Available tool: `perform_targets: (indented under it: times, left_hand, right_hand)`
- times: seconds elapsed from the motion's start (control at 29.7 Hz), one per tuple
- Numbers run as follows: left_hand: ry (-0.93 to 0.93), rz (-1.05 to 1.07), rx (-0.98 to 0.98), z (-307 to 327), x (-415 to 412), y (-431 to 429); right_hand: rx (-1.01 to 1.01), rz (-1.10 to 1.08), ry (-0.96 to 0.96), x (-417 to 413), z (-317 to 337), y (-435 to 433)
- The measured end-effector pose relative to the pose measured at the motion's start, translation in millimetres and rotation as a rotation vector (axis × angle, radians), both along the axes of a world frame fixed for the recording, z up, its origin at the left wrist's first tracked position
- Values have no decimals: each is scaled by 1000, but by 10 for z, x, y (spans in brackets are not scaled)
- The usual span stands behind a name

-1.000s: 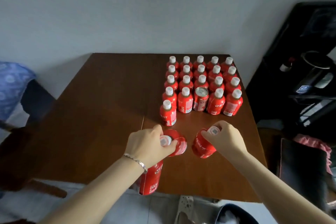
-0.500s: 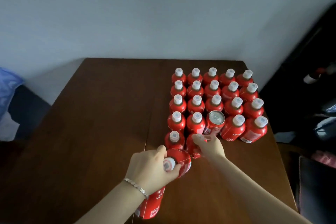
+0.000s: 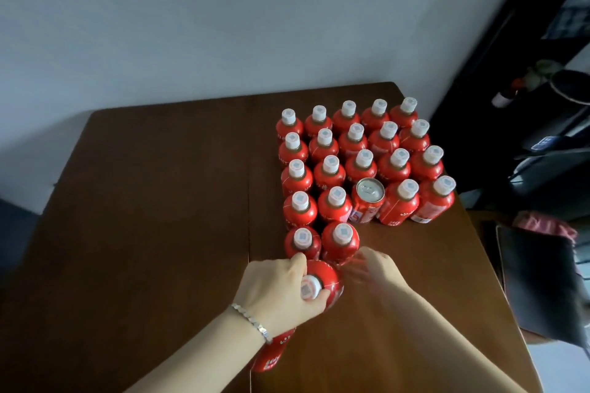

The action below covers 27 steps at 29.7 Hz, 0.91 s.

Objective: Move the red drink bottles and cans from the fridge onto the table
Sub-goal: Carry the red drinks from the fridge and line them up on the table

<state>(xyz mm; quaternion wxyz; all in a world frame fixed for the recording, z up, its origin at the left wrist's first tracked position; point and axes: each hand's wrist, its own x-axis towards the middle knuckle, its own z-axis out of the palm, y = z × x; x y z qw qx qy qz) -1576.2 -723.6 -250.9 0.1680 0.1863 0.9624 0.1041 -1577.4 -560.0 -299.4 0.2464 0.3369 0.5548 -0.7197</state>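
We are standing over the brown tabletop (image 3: 143,217) and building out a block of red bottles (image 3: 360,163) in the right centre of the frame, white caps up, packed shoulder to shoulder in straight rows so that each one braces its neighbours and the block takes little room. One red can (image 3: 368,201) is sitting among them in the fourth row, its silver top showing. Below that full row a new row is starting: two bottles are standing at its left end, and the nearer-right one, the newest bottle (image 3: 340,241), is touching its neighbour. Our right hand (image 3: 373,268) is blurring just below and right of that bottle, fingers loosely spread and the grip holding nothing, which we are reading as a hand that is done with it. Our left hand (image 3: 281,290), with a bracelet (image 3: 252,324) on the wrist, is closing its grip around the held bottle (image 3: 322,284), fingers wrapped about the neck and cap, tilting it toward us. A second bottle (image 3: 274,351) is peeking out beneath the left wrist at the lower centre of the frame; we cannot tell exactly how it is being held. Carrying several at once is likely sparing us trips. The next free spot is lying to the right of the newest bottle, under the can. The fridge is not showing in this view.
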Motion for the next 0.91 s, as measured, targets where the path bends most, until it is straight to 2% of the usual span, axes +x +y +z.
perform_targets:
  times: [0.07,0.1,0.17,0.24,0.3,0.37,0.44,0.54,0.64,0.84,0.91]
  left_hand:
    - [11,-49,-2,-17,-5,48]
    - [18,-75,-6,-24,-6,90]
    - [23,-115,-19,-35,-14,216]
    - [29,-148,-36,-45,-28,399]
    - [36,-167,-41,-61,-48,585]
    - [31,-162,-18,-74,-80,768]
    - [20,-143,3,-101,-138,933]
    - [13,-128,6,-171,-253,1200]
    - [18,-113,-8,-266,-380,1459]
    - [-35,-11,-113,-565,-688,1653]
    - [73,-33,-126,-660,-684,1625]
  right_hand:
    - [342,316,199,136,-125,95]
    - [493,507,356,212,-196,165]
    - [627,784,510,308,-236,228]
    - [747,857,586,367,-212,291]
    - [898,770,658,377,-148,374]
    - [959,685,623,360,-142,521]
    - [982,586,542,335,-194,702]
    - [977,295,403,305,-314,961]
    - [928,99,351,195,-424,1131]
    - [846,40,367,-111,-679,1174]
    - [795,30,349,-111,-794,1163]
